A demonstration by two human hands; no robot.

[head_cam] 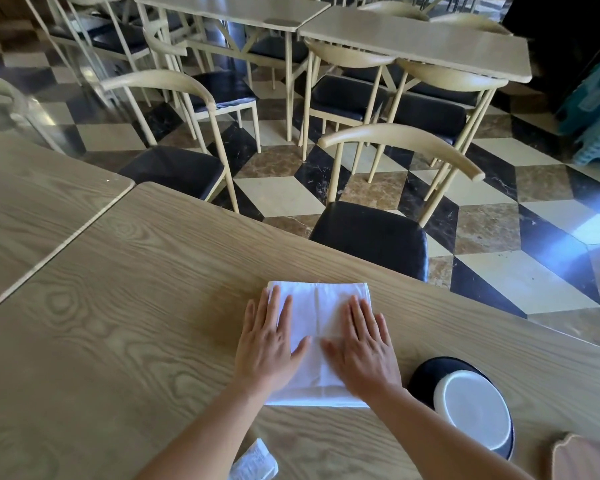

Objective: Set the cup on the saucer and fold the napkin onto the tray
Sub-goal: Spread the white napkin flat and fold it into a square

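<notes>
The pale wood-grain surface (118,306) is filling the lower part of the view, with a second one butting against it on the left. Beyond its far edge a dark-seated chair (371,237) is standing on the chequered floor (284,195).

The white napkin (317,317) is lying flat on the surface in front of the person as a folded rectangle. Its long axis is running straight away from the person, short edges near and far, and a crease is running down its middle along that axis.

To the right of the napkin, near but apart from it, a black round dish (426,375) is sitting on the surface. A white disc (471,410) is showing at its middle; whether that is a cup standing in it cannot be told.

The left grip (267,348) is lying open and flat, fingers straight, pressing the napkin's left half. The right grip (364,351) is lying the same way on the right half.

A wooden piece (582,459) with a wavy edge is showing at the bottom right corner. A small white packet (253,464) is lying at the bottom edge.
</notes>
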